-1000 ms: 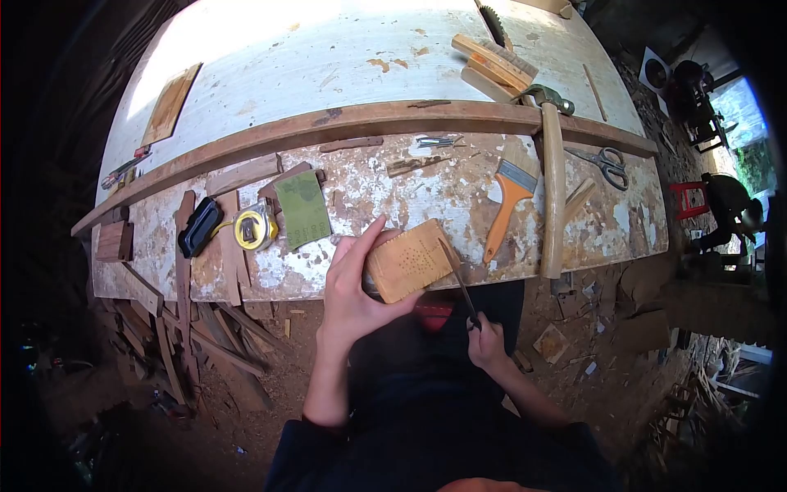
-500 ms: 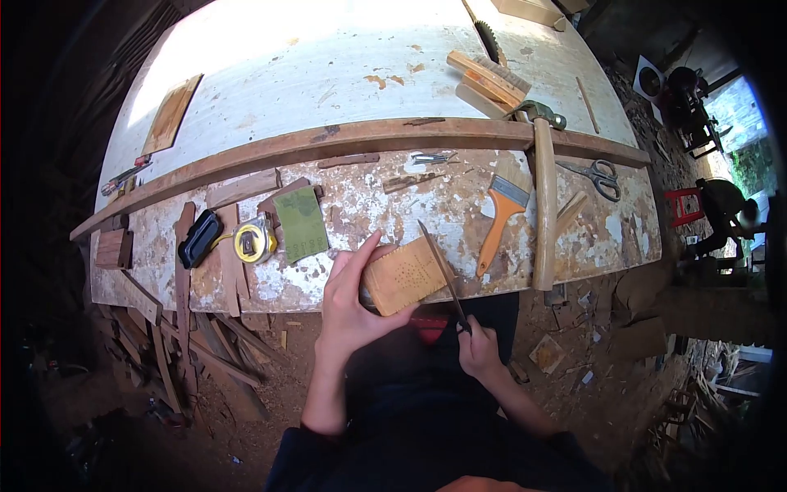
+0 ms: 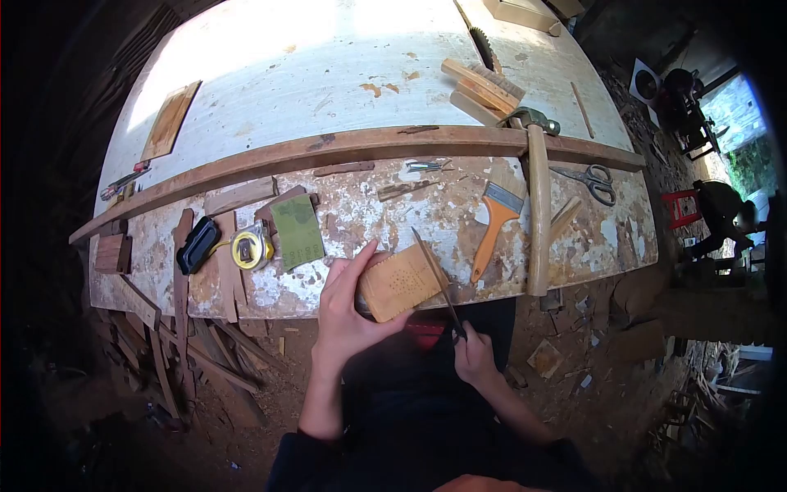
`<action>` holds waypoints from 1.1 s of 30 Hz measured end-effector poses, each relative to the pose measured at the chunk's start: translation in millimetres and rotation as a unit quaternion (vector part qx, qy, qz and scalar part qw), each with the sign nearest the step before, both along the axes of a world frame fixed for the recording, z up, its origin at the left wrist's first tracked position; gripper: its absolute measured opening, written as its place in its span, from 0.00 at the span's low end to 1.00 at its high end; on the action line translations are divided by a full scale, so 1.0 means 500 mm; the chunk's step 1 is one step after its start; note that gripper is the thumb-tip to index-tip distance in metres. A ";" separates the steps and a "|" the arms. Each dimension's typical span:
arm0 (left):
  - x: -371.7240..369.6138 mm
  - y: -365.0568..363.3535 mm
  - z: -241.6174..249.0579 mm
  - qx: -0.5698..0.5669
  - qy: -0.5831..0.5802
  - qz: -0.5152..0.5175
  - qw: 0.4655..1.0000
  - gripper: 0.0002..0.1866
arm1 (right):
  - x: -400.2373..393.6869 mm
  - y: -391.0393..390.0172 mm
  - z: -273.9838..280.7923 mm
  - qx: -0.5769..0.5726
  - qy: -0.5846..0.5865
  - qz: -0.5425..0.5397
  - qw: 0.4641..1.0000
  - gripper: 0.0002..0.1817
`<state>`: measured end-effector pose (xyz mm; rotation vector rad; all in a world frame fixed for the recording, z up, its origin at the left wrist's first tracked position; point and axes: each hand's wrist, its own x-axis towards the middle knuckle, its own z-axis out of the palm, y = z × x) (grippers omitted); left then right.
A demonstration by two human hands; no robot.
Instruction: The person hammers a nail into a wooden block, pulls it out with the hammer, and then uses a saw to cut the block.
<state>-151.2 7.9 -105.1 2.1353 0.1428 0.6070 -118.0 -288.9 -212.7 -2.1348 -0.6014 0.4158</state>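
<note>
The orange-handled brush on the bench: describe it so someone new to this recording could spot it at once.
Start at the long workbench with flaking white paint and go to its near right part. Just left of the hammer with the long pale wooden handle lies the flat paintbrush with an orange handle, bristles pointing away. It is the only bright orange thing on the bench.

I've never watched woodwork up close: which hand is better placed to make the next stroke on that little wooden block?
The right hand: it already grips the thin file lying across the block's edge. The left hand is busy holding the block.
</note>
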 end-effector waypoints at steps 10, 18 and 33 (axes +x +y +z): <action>-0.001 0.003 0.006 -0.007 0.004 -0.005 1.000 0.56 | -0.003 0.039 0.074 -0.013 0.028 0.003 1.000 0.18; -0.005 0.004 0.005 -0.015 0.002 -0.007 1.000 0.54 | 0.010 0.022 0.058 -0.041 -0.064 0.004 0.997 0.18; -0.009 0.009 0.009 -0.015 -0.005 -0.013 1.000 0.54 | 0.002 -0.022 0.005 -0.041 -0.022 0.015 0.999 0.17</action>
